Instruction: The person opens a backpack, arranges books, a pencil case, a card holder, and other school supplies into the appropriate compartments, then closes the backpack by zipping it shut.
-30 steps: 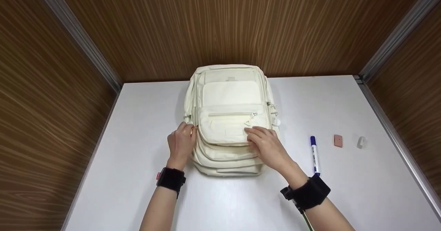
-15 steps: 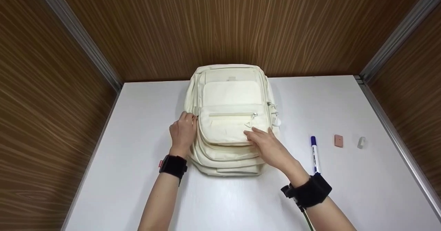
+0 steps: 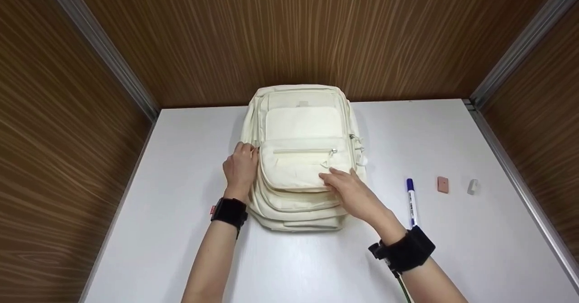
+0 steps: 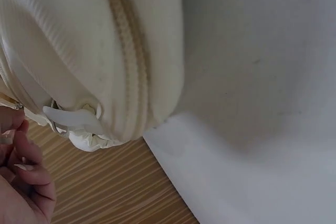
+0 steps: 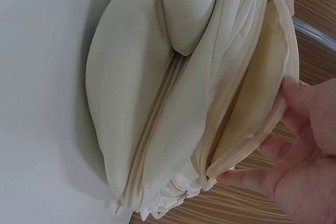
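A cream backpack [image 3: 304, 122] lies front up on the white table. At the left edge of its front pocket [image 3: 289, 174], my left hand [image 3: 240, 169] pinches a zipper pull, mostly hidden by the fingers; the metal slider [image 4: 20, 106] shows beside the fingertips in the left wrist view. My right hand [image 3: 355, 193] holds the pocket's lower right edge, thumb at the zip edge and fingers over the outer face. In the right wrist view the pocket gapes, its yellowish lining [image 5: 257, 77] showing between two rows of zipper teeth.
Right of the backpack lie a blue-capped marker [image 3: 411, 199], a pink rectangular piece [image 3: 443, 185] and a small translucent piece [image 3: 472, 187]. Wood-grain panels [image 3: 298, 31] wall the table at the back and sides. A black band [image 3: 409, 250] is on each wrist.
My left hand has moved up along the pocket's left edge, away from me. The right hand stays at the lower right edge, its fingers shifted slightly and a little more spread.
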Motion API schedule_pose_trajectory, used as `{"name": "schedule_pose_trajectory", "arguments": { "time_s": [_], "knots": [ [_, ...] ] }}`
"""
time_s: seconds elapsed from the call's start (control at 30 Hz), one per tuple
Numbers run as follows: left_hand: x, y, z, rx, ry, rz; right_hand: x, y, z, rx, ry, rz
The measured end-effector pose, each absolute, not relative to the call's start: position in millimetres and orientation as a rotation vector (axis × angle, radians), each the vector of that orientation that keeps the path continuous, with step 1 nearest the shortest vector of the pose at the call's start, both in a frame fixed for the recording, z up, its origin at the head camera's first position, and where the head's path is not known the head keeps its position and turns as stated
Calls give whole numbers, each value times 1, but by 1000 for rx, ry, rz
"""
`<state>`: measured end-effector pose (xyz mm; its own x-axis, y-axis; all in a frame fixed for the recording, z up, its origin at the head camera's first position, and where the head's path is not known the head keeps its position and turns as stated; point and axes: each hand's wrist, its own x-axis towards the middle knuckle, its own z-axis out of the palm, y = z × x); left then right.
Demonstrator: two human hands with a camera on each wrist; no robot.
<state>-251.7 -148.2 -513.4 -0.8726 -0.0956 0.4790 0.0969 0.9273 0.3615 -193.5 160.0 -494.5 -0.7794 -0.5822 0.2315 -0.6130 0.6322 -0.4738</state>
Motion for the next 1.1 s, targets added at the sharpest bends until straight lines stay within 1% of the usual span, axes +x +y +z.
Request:
{"name": "schedule_pose_trajectory", "arguments": {
  "time_s": [0.17, 0.3, 0.47, 0.67, 0.73, 0.9, 1.1],
  "knots": [
    [-248, -148, -512, -3, -2610, -576, -193, 160, -491, 1012, -2787, 833],
    [-241, -148, -508, -103, -2576, -620, -193, 161, -488, 1004, -2776, 844],
    [-228, -147, -501, -346, -2500, -652, -194, 162, -482, 995, -2755, 866],
    [-212, -147, -492, -781, -2430, -917, -200, 163, -471, 995, -2706, 866],
    [-208, -147, -492, -861, -2458, -950, -202, 162, -466, 985, -2686, 866],
    [-207, -146, -496, -831, -2509, -844, -204, 162, -456, 970, -2665, 874],
    [-201, -144, -492, -825, -2494, -811, -199, 163, -454, 982, -2704, 852]
  ]
}}
